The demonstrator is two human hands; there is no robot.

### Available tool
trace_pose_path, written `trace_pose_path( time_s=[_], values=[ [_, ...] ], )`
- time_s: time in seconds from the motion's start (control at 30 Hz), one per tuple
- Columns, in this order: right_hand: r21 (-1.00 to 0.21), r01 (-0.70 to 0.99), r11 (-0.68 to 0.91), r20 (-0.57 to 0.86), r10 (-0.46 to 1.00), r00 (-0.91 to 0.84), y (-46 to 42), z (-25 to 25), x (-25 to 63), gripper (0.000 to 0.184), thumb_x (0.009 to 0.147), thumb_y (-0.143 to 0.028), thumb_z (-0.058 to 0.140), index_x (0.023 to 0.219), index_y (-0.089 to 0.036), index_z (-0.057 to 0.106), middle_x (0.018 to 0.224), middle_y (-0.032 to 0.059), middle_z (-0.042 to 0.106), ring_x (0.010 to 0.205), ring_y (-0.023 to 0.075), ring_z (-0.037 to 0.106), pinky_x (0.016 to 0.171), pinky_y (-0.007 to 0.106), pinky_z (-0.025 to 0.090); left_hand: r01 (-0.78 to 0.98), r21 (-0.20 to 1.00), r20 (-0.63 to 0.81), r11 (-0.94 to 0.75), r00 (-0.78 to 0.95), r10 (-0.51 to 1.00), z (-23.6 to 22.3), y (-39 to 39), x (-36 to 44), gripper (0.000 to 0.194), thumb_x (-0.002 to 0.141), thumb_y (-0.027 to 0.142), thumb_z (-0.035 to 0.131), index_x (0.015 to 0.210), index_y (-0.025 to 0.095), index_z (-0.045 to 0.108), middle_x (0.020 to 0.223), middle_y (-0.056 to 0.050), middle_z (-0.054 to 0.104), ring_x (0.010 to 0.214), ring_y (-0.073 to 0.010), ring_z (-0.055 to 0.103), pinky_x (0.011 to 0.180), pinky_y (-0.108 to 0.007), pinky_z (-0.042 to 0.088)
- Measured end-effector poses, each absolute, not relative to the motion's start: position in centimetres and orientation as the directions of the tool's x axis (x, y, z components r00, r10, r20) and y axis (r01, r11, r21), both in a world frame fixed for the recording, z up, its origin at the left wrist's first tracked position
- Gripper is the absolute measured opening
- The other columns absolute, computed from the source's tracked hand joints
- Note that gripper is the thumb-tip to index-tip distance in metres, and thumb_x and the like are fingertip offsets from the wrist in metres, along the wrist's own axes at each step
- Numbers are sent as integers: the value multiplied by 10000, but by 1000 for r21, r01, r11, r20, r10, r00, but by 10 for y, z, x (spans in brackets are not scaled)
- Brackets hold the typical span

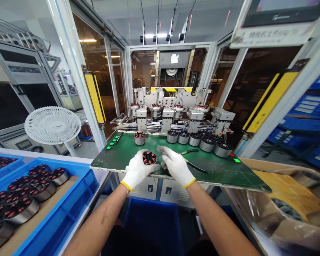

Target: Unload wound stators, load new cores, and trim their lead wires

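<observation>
My left hand (pixel 138 166), in a white glove with a yellow cuff, is closed round a motor stator (pixel 149 158) with copper-red windings and a black core, tilted towards me. My right hand (pixel 174 163), gloved alike, is just right of it with its fingers curled in; whatever they pinch is too small to make out. Pliers with green and black handles (pixel 197 167) lie beside and partly behind my right hand, their jaws hidden. Another wound stator (pixel 139 138) stands behind my left hand on the green worktop (pixel 112 156).
Several unwound stators (pixel 194 139) line the worktop's back right. Behind stands a winding machine (pixel 168 115) with stators on its heads. Wound stators fill a blue tray (pixel 77 185) at left, near a white fan (pixel 53 125). A plastic-lined box (pixel 274 177) stands right.
</observation>
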State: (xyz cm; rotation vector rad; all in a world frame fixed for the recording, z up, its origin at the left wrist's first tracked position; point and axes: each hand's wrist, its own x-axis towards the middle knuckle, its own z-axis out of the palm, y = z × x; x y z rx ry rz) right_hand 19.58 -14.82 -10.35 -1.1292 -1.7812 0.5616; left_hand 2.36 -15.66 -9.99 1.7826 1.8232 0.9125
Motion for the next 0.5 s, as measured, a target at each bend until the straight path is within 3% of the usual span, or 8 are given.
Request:
trace_pose_path(
  time_s=[0.13,0.33,0.4,0.5],
  values=[
    [-569,568,594,531,793,-298,-117,-129,184,365,864,-188,394,1135,-205,638,1136,48,660,1059,196,604,964,345,469,731,681,143,-50,-65,988,-100,-148,22,718,535,582,736,1179,339,532,1093,-27,675,996,-289,638,837,-395,470],
    [-530,611,587,535,791,-295,-115,-135,191,392,876,-232,363,1142,-161,642,1165,79,647,1100,206,589,998,371,454,762,647,114,-28,-61,992,-99,-147,21,763,453,514,786,1164,336,577,1071,-49,689,940,-310,661,783,-390,503],
    [-524,633,569,521,803,-290,-112,-134,193,389,870,-253,363,1101,-156,661,1114,85,670,1053,212,618,960,373,485,745,665,121,-55,-35,992,-97,-147,21,720,447,511,785,1121,328,609,1013,-48,701,906,-312,669,762,-388,512],
    [-422,689,589,566,765,-307,-113,-133,191,390,876,-301,355,1038,-161,680,1045,97,694,972,235,653,880,390,528,668,734,176,-124,-11,984,-98,-152,16,623,449,467,784,1034,303,646,951,-35,705,888,-306,666,772,-400,519]
  ],
)
